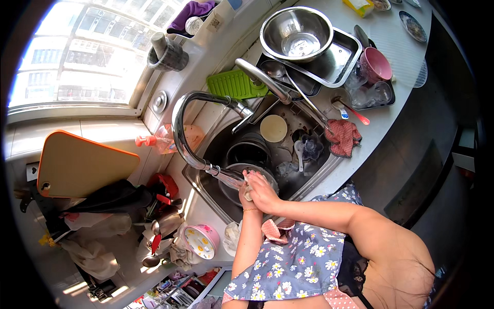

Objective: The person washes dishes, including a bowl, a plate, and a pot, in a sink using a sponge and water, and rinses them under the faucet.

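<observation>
Both hands meet over the near left part of a stainless-steel sink (pixel 210 202). A crumpled pale cloth (pixel 248 193) is pressed between my left hand (pixel 244 196) and my right hand (pixel 263 192). They are beneath the spout of a chrome gooseneck faucet (pixel 184 145), beside what looks like running water. A round metal bowl (pixel 227 185) lies under the hands; its contents are mostly hidden. Behind it in the sink are a black pot (pixel 249 152), a cream bowl (pixel 273 128), a white spoon (pixel 299 154) and a dark mesh scrubber (pixel 312 148).
A pink cloth (pixel 343 138) hangs on the sink's right rim. Beyond are a steel mixing bowl (pixel 296 34), a metal tray (pixel 343 63), a ladle (pixel 303 92) and a pink bowl (pixel 376 65). A soap bottle (pixel 179 138) and floral bowl (pixel 200 241) stand left, near a cutting board (pixel 85 164).
</observation>
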A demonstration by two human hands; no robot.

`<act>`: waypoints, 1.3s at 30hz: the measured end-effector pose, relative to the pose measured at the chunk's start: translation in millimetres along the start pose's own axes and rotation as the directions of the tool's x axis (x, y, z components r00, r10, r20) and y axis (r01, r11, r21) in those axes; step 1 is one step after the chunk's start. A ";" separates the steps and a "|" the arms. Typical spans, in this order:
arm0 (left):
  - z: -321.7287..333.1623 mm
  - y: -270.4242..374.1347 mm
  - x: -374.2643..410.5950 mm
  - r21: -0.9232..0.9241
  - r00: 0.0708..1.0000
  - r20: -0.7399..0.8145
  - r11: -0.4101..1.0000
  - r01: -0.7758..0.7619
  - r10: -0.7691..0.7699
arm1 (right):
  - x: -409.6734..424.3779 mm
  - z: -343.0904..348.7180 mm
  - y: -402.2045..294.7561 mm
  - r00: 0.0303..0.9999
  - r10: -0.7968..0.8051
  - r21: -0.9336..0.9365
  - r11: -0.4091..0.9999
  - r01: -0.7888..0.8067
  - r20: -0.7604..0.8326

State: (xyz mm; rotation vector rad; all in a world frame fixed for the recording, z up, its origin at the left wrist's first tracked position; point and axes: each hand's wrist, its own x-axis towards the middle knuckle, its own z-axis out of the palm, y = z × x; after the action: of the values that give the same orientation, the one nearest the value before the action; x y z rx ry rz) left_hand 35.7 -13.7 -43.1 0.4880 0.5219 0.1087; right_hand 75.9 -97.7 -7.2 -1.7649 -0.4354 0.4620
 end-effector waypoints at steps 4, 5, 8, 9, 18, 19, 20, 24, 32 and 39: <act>81.7 -22.3 -16.1 0.088 0.945 -0.316 0.990 0.112 -0.079 | 45.3 -25.5 38.2 0.958 0.287 0.123 0.951 -0.283 -0.012; 75.1 -19.8 -13.1 0.061 0.935 -0.338 0.989 0.135 -0.107 | 42.7 -26.0 43.1 0.935 0.354 0.056 0.933 -0.355 0.017; 48.0 -10.5 -1.8 0.106 0.969 -0.231 0.992 -0.067 0.090 | -5.6 -4.8 11.0 1.000 0.016 0.044 0.999 -0.016 -0.009; 40.1 -12.1 -5.8 -0.032 0.989 -0.104 0.993 -0.111 0.107 | -10.0 -4.1 -4.7 0.994 -0.076 -0.028 0.997 0.074 -0.075; 70.1 -17.0 -5.5 0.079 0.953 -0.302 0.997 0.025 0.000 | -7.1 -12.8 26.1 0.999 -0.031 -0.011 0.999 0.031 0.023; 54.9 -16.8 0.8 0.000 0.949 -0.310 0.999 0.054 -0.051 | -12.8 5.0 31.5 0.991 -0.115 -0.286 0.954 0.091 -0.069; 39.8 -25.3 -0.4 -0.120 0.950 -0.270 0.984 0.131 -0.159 | -12.2 14.9 44.0 0.998 -0.013 -0.245 0.969 -0.004 -0.067; 45.4 -53.6 1.5 -0.212 0.917 -0.274 0.948 0.237 -0.290 | 16.6 -44.3 23.0 0.932 0.328 -0.241 0.927 -0.286 0.154; 32.5 -32.2 -7.7 0.326 0.794 -0.605 0.927 0.184 0.056 | 68.1 -120.7 127.5 0.895 0.308 -0.896 0.402 0.187 0.324; 17.4 -24.4 -26.9 0.370 0.765 -0.641 0.900 0.229 0.069 | 98.4 -137.0 124.8 0.839 0.493 -0.972 0.145 0.183 0.231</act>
State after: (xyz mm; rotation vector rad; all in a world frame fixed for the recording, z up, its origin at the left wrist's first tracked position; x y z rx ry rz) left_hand 20.7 -48.4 -29.4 0.8703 1.2687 0.0729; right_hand 237.4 -188.1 -106.0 -3.0698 -1.1507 0.9810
